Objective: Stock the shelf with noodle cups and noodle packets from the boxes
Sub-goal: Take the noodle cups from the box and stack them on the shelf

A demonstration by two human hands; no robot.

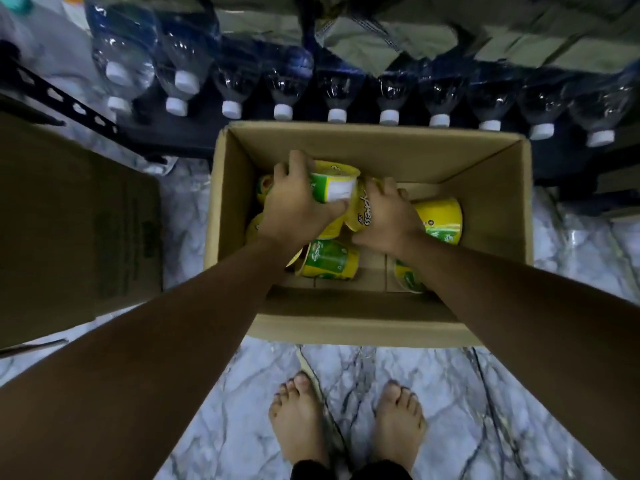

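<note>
An open cardboard box point(485, 209) stands on the floor in front of me, with several yellow-and-green noodle cups lying loose inside. My left hand point(294, 206) grips one cup point(334, 183) on its side, its white label facing up. Right beside it, my right hand point(389, 216) curls round a second yellow cup point(360, 211). Other cups lie below my hands point(330, 259), at the right point(441, 220) and under my right forearm point(408, 277). More are partly hidden under my left hand.
A row of plastic water bottles point(284, 88) with white caps lies on the low dark shelf just behind the box. A closed cardboard box point(76, 220) stands at the left. My bare feet point(346, 424) stand on the marble floor.
</note>
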